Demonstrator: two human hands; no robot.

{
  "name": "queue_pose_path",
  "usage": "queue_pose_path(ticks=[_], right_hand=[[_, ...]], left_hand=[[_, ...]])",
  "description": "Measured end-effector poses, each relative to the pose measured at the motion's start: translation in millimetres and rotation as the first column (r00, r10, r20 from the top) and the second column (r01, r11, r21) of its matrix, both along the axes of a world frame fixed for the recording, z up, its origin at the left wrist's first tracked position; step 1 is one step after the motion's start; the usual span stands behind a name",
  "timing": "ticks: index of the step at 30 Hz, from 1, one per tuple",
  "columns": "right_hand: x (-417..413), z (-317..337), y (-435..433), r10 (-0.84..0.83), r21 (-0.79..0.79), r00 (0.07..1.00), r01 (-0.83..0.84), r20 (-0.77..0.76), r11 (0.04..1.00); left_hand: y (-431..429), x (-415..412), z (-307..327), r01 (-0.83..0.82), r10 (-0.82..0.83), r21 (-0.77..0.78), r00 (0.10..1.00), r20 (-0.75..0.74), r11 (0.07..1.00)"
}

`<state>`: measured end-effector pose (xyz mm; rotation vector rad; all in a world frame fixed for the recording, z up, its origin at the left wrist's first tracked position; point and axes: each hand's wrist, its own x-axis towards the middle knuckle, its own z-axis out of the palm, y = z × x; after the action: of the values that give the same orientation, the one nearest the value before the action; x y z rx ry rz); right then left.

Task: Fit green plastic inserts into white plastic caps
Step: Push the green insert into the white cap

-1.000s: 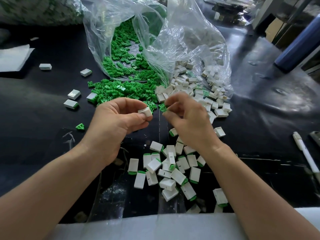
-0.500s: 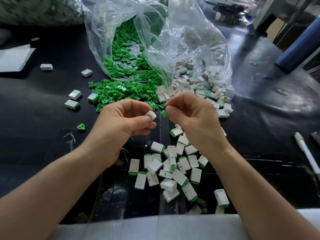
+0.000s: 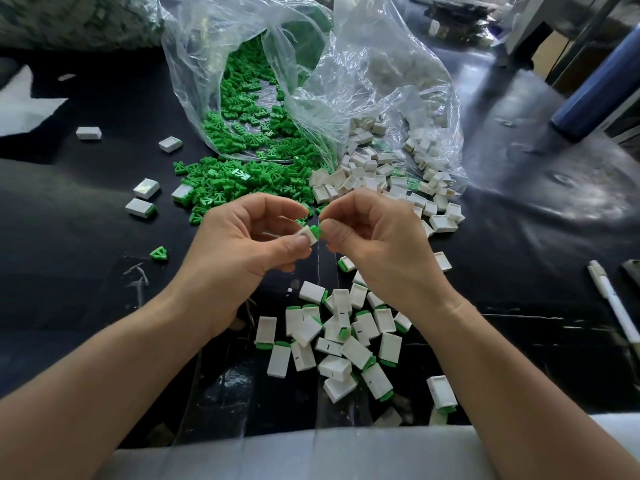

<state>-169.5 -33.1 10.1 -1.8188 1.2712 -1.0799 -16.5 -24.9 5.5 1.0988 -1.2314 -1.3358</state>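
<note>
Black glossy sheeting (image 3: 519,209) covers the work surface; a pale padded edge (image 3: 311,455) runs along the bottom of the frame.

Left hand (image 3: 239,251): thumb and fingers closed on one white cap (image 3: 309,234), just above frame centre. Right hand (image 3: 374,237): thumb and forefinger pinched on one green insert (image 3: 316,230), which touches the cap's open end (how far it is seated cannot be told; the fingertips cover the joint).

Counts:
- Clear plastic bags (image 3: 363,74): apparently two, overlapping at upper centre, mouths facing the person; the boundary between them is hard to trace.
- Loose green inserts (image 3: 242,133): too many to count, spilling from the left bag onto the sheet. One stray insert (image 3: 159,253) lies apart at centre left.
- Empty white caps (image 3: 374,171): too many to count, partly veiled by the bag film at upper right of centre.
- Assembled pieces (image 3: 346,341): roughly twenty-five in a loose pile at lower centre, some hidden under the right wrist.
- Outlying pieces (image 3: 145,188) at left: five, at least two showing green.
- One white pen (image 3: 613,299), right edge, partly cut off.
- One dark blue cylinder (image 3: 595,91), upper right, cut off by the frame.

Writing: none readable; small dark marks on some caps are too small to resolve.
</note>
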Motion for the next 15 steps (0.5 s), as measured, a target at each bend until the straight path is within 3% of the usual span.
queue_pose_path(ticks=[6,15], right_hand=[[-0.8,1.9,1.4,0.047,0.131,0.998,-0.041,-0.041,0.991],[-4.9,6.2,4.1,0.129,0.151,0.958,-0.092,-0.256,0.984]], left_hand=[[0.4,-0.2,1.4,0.0,0.0,-0.014,1.0,0.004,1.0],[2.0,1.5,0.7,0.01,-0.009,-0.011,0.998,0.054,1.0]])
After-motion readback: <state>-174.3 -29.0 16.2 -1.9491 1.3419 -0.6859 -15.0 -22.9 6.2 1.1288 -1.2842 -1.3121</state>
